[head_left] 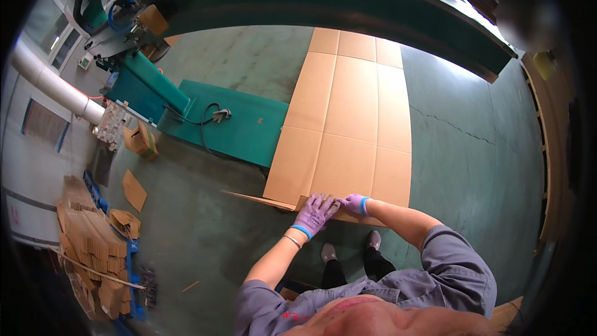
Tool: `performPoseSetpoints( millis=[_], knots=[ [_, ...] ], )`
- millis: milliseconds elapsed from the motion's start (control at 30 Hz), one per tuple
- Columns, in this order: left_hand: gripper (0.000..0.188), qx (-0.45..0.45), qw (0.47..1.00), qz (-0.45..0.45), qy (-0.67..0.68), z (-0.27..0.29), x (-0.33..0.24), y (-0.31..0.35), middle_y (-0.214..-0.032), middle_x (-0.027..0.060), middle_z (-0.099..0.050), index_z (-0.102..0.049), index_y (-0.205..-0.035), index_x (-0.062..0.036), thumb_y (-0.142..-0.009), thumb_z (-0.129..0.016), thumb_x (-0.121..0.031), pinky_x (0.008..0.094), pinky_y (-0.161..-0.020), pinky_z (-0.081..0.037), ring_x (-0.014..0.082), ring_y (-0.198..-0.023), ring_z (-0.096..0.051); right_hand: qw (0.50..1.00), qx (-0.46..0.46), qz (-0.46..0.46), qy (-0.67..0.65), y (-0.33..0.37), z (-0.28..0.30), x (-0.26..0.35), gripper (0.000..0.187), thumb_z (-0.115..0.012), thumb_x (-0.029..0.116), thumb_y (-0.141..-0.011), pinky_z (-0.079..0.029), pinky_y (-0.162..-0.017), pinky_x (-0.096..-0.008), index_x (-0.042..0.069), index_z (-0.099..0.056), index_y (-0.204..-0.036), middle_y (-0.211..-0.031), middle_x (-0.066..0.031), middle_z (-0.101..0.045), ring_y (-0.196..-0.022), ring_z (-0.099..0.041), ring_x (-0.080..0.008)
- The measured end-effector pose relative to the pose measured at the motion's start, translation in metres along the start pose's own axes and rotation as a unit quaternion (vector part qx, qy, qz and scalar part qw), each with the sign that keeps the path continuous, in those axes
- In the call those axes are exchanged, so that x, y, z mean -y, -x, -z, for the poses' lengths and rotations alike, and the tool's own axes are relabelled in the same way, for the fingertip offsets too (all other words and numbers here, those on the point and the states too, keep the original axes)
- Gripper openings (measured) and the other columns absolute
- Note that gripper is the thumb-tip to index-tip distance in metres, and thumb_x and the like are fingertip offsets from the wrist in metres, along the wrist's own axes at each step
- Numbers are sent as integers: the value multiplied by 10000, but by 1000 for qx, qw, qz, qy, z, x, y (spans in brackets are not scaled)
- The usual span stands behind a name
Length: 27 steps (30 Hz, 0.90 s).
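A long brown cardboard sheet (pixel 351 112) with crease lines stretches away from me, its near end at my body. Both hands wear purple gloves with blue cuffs. My left hand (pixel 316 213) is closed over the near edge, its fingers on top of the board. Close beside it on the right, my right hand (pixel 355 204) has its fingers bent in at the same edge. A narrow cardboard flap (pixel 261 200) sticks out to the left of my left hand. The undersides of both grips are hidden.
A green machine arm (pixel 348 3) spans above the sheet's far part. Its green base plate (pixel 236 121), with a cable and plug on it, lies left of the sheet. Stacked cardboard (pixel 93 242) and a broom head (pixel 149 286) are at lower left. A small carton (pixel 142 142) stands by the machine.
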<state>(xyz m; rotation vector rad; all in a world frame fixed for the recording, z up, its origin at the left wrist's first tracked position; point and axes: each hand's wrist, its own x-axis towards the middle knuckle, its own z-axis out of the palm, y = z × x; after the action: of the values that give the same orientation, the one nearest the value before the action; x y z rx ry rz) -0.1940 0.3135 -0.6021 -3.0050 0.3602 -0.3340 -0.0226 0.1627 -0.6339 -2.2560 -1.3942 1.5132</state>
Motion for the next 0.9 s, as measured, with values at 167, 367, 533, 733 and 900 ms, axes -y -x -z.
performPoseSetpoints(
  millis=[167, 367, 533, 733, 900],
  knots=[
    [395, -91, 995, 40, -31, -83, -7, -9, -1180, 69, -490, -525, -1292, -180, -897, -543, -171, 428, -1007, -404, 250, -1101, -493, 977, -203, -71, -2, 27, -9, -12, 611, -491, 502, -924, -404, -1031, -433, 97, -476, -1381, -1231, -208, -608, -1185, -541, -370],
    [445, 70, 994, -25, -83, -66, -8, -6, -1052, 72, -541, -489, -1365, -121, -928, -466, -202, 429, -958, -417, 247, -974, -529, 928, -288, -45, 234, 98, -56, -42, 857, -692, 453, -803, -425, -988, -428, 27, -330, -1453, -1314, -172, -539, -1156, -550, -322],
    [412, 208, 978, -25, -10, -66, -12, 7, -1023, 91, -611, -505, -1335, -106, -930, -489, -181, 382, -858, -489, 249, -943, -606, 987, -102, -48, 118, 64, -77, -66, 878, -699, 384, -796, -450, -997, -423, 48, -273, -1486, -1325, -214, -537, -1206, -547, -360],
    [343, 331, 941, 25, 66, -46, -9, -14, -1122, 67, -637, -529, -1274, -106, -937, -502, -165, 384, -885, -501, 253, -1065, -623, 997, -35, 3, 72, 54, -67, -81, 871, -676, 387, -757, -411, -1069, -393, 41, -327, -1475, -1431, -228, -472, -1290, -499, -351],
    [640, 37, 999, 38, -7, 67, -16, -28, -1138, 80, -589, -473, -1388, -114, -836, -660, -379, 388, -908, -466, 252, -1076, -580, 995, -42, -6, 92, 153, 11, -16, 943, -735, 396, -722, -450, -1020, -404, 47, -304, -1486, -1330, -248, -549, -1212, -551, -387]
  ],
)
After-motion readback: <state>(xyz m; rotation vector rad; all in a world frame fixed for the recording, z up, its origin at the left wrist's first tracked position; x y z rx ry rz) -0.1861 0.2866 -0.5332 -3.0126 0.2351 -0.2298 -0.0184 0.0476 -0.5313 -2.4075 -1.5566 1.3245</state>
